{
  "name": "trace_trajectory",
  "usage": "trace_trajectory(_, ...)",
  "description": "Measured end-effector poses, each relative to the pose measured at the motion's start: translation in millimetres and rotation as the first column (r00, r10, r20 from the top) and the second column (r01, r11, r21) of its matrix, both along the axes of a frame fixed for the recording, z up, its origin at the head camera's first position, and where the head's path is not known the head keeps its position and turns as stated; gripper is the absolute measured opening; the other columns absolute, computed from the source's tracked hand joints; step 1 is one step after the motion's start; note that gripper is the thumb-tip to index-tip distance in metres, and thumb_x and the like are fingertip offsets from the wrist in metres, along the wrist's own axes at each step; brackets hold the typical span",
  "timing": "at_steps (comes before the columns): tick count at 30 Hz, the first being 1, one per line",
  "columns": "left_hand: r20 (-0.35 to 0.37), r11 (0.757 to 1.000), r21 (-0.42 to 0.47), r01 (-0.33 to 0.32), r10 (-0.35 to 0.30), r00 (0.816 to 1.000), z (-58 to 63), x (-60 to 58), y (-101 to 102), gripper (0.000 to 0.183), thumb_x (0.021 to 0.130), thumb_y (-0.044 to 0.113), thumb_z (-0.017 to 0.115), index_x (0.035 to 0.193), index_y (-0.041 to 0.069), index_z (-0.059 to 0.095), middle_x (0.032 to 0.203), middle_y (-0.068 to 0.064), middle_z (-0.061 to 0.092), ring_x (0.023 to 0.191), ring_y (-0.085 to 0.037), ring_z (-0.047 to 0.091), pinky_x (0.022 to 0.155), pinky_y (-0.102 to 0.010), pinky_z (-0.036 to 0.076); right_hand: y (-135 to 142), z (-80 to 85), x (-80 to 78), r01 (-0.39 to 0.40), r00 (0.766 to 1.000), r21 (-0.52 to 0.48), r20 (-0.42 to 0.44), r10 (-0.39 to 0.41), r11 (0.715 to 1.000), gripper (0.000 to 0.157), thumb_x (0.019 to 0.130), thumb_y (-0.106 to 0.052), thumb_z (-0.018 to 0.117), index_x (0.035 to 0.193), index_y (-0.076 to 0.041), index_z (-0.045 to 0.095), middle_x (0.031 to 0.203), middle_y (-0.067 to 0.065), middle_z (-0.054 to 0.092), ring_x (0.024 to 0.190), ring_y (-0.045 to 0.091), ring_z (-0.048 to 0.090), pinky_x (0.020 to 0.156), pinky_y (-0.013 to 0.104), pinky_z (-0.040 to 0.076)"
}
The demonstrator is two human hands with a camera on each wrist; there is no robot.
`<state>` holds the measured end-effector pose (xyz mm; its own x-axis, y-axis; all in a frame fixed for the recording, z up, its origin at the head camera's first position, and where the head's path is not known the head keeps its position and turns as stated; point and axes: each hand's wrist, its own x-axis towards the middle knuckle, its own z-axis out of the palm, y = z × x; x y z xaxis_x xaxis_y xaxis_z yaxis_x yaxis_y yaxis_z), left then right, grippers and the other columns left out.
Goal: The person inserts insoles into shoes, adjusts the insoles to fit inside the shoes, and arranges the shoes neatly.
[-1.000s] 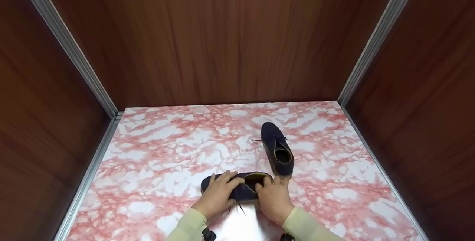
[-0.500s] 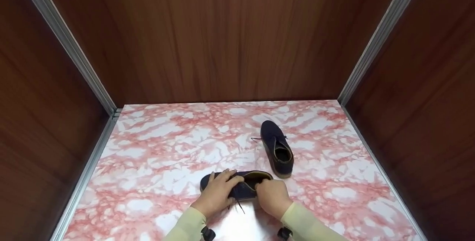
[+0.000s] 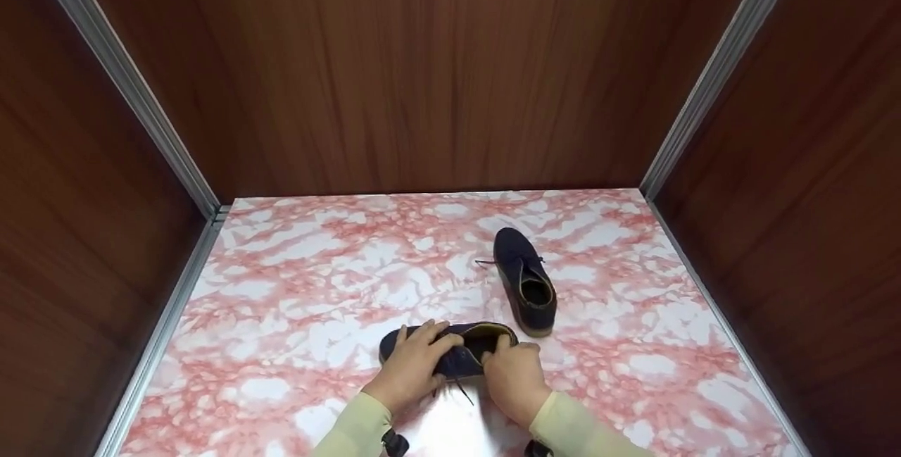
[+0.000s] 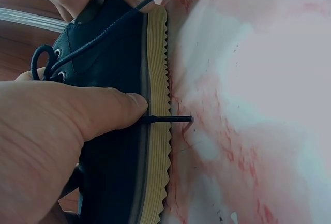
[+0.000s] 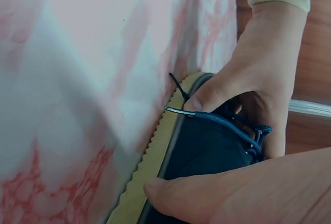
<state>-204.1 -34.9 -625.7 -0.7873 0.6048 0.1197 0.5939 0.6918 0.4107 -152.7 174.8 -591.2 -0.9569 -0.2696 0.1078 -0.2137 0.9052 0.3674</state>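
Observation:
A dark navy lace-up shoe point(image 3: 461, 365) lies sole down on the table, its toe to the left. My left hand point(image 3: 412, 369) grips its front part from above, with the thumb point(image 4: 114, 107) on the near side just above the tan sole point(image 4: 156, 53). My right hand point(image 3: 517, 379) holds the heel end by the collar; a finger reaches into the opening, and its thumb point(image 5: 191, 198) presses the near side. The loose lace point(image 5: 225, 123) hangs over the side between the hands. A matching shoe point(image 3: 517, 249) stands untouched behind, toe away from me.
The tabletop point(image 3: 295, 288) has a red and white marbled pattern. Brown wood-look panels point(image 3: 422, 77) stand at the back and both sides, with grey metal rails point(image 3: 134, 91) at the corners. The second shoe is close to my right hand.
My right hand's fingers have drawn back from over the heel, beside the far shoe, and curled at the collar. A lace end has swung slightly right. My left hand stays put.

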Motion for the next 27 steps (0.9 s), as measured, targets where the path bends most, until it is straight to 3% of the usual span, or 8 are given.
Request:
trace_trajectory(5,-0.014,1.0,0.011,0.002,-0.002,1.0,-0.6,0.2,0.9,0.07,0.088,0.014,0.09,0.148,0.033,0.06,0.166,-0.014,0.054,0.155,-0.045,0.05,0.117,-0.085,0.036,-0.6,2.7,-3.4,-0.008,1.0,0.003,-0.01,0.008,1.0,0.015,0.09,-0.028,0.078,0.099,-0.016,0.082,0.086,0.014,0.072,0.063,0.03,0.071,0.069,0.051,0.062)
trace_trajectory(8,-0.018,1.0,0.007,-0.004,0.004,1.0,-0.9,0.2,0.7,0.071,0.087,0.014,0.09,0.148,0.034,0.06,0.166,-0.013,0.054,0.155,-0.044,0.051,0.117,-0.085,0.037,2.4,1.5,-5.9,-0.013,1.0,-0.016,0.024,0.013,1.0,0.022,0.089,-0.029,0.079,0.107,-0.017,0.082,0.097,0.014,0.076,0.063,0.031,0.071,0.068,0.05,0.061)
trace_trajectory(14,0.007,1.0,-0.011,-0.012,0.012,1.0,-2.9,1.3,0.2,0.071,0.089,0.018,0.09,0.151,0.035,0.058,0.168,-0.01,0.052,0.157,-0.042,0.049,0.119,-0.084,0.035,15.0,-0.1,-6.5,-0.03,0.997,-0.182,0.062,0.042,0.983,0.036,0.083,-0.032,0.088,0.114,-0.015,0.081,0.113,0.015,0.076,0.09,0.04,0.07,0.082,0.058,0.059)
trace_trajectory(17,0.014,1.0,-0.015,-0.008,0.008,1.0,-4.4,2.1,-0.4,0.071,0.09,0.02,0.09,0.152,0.035,0.058,0.168,-0.011,0.052,0.157,-0.043,0.049,0.118,-0.084,0.035,21.5,0.3,-7.6,-0.106,0.993,-0.281,0.013,0.114,0.954,0.045,0.081,-0.038,0.092,0.116,-0.013,0.077,0.113,0.013,0.075,0.101,0.04,0.068,0.089,0.06,0.058)
trace_trajectory(21,-0.009,1.0,-0.017,-0.013,0.013,1.0,-3.4,1.5,-0.9,0.072,0.088,0.018,0.09,0.15,0.034,0.059,0.166,-0.011,0.054,0.155,-0.044,0.051,0.117,-0.085,0.037,29.8,5.4,-18.2,-0.215,0.976,-0.437,-0.056,0.212,0.873,0.067,0.081,-0.048,0.095,0.13,-0.011,0.07,0.125,0.012,0.071,0.113,0.037,0.067,0.092,0.059,0.061)
trace_trajectory(24,-0.009,1.0,-0.018,-0.014,0.014,1.0,-1.3,0.2,-0.8,0.072,0.087,0.018,0.09,0.15,0.034,0.059,0.167,-0.011,0.054,0.156,-0.044,0.05,0.118,-0.084,0.036,37.9,9.4,-29.8,-0.217,0.969,-0.539,-0.017,0.247,0.814,0.087,0.078,-0.056,0.096,0.145,-0.011,0.063,0.139,0.013,0.065,0.124,0.038,0.065,0.097,0.057,0.062)
trace_trajectory(27,0.003,1.0,-0.012,-0.008,0.008,1.0,-0.5,-0.8,-1.0,0.071,0.088,0.019,0.09,0.15,0.033,0.059,0.168,-0.011,0.053,0.157,-0.044,0.049,0.118,-0.084,0.035,46.2,9.1,-39.3,-0.155,0.96,-0.59,0.099,0.261,0.793,0.105,0.075,-0.059,0.097,0.158,-0.01,0.054,0.151,0.016,0.062,0.133,0.042,0.063,0.104,0.056,0.061)
